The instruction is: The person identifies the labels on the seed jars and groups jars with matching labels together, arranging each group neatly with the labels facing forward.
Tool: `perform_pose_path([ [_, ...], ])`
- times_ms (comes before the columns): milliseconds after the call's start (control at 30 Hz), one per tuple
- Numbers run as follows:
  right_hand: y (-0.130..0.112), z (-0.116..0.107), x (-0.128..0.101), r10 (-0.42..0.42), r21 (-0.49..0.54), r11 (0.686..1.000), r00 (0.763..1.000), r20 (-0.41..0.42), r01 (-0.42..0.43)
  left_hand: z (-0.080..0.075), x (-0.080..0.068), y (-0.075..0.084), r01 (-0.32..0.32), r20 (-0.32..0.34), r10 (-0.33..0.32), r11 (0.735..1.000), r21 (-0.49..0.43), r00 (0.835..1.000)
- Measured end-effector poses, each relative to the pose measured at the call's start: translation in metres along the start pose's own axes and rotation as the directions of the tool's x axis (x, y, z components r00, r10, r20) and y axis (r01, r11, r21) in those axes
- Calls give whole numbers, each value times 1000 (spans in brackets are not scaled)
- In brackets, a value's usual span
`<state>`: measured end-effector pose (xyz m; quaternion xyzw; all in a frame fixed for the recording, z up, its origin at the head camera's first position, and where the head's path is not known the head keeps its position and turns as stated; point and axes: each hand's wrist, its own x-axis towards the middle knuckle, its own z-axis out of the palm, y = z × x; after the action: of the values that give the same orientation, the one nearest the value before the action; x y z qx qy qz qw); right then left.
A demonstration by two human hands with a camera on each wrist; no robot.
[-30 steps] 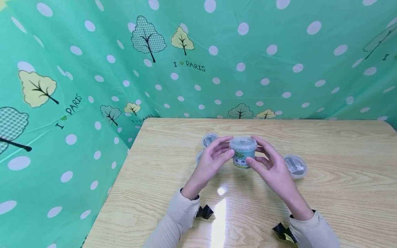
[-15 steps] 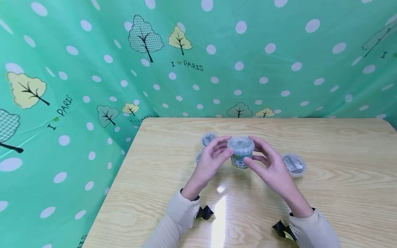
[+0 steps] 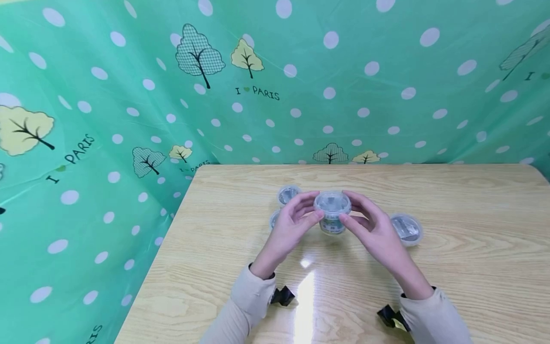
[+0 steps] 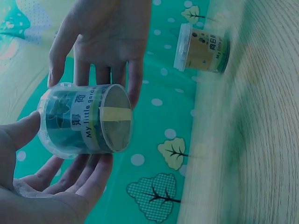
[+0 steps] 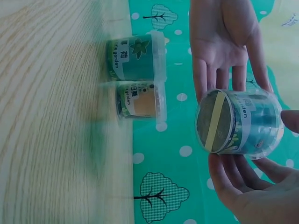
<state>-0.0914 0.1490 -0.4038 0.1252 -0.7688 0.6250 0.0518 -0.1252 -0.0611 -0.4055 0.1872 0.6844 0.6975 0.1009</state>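
A small clear plastic cup (image 3: pixel 332 210) with a lid and a green label is held just above the wooden table (image 3: pixel 472 267). My left hand (image 3: pixel 310 211) holds it from the left, thumb in front and fingers behind. My right hand (image 3: pixel 351 209) holds it the same way from the right. In the left wrist view the cup (image 4: pixel 84 119) lies sideways between my left hand (image 4: pixel 46 186) and my right hand (image 4: pixel 103 42), its taped bottom showing. The right wrist view shows the cup (image 5: pixel 243 121) above my right hand (image 5: pixel 252 186), with my left hand (image 5: pixel 224 42) behind it.
Two similar lidded cups (image 3: pixel 288 193) (image 3: pixel 275 218) stand on the table behind my left hand, and one more cup (image 3: pixel 407 228) stands to the right. A green dotted cloth (image 3: pixel 129 119) hangs behind and to the left of the table.
The cup has tipped a little toward me, so more of its lid and less of its label shows. Both hands keep their hold and have barely moved.
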Motion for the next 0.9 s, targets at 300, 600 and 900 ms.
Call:
perform_pose_path([
  [300, 9, 4, 4, 30, -4, 1000, 994, 105, -29, -14, -8, -4, 41, 12, -41, 999, 10, 999],
  [600, 21, 6, 8, 41, -31, 999, 984, 174, -36, -14, -11, -7, 86, -9, -86, 995, 47, 996],
  [900, 31, 6, 7, 74, -42, 997, 976, 203, -67, -4, -14, -14, 136, -19, -134, 986, 95, 991],
])
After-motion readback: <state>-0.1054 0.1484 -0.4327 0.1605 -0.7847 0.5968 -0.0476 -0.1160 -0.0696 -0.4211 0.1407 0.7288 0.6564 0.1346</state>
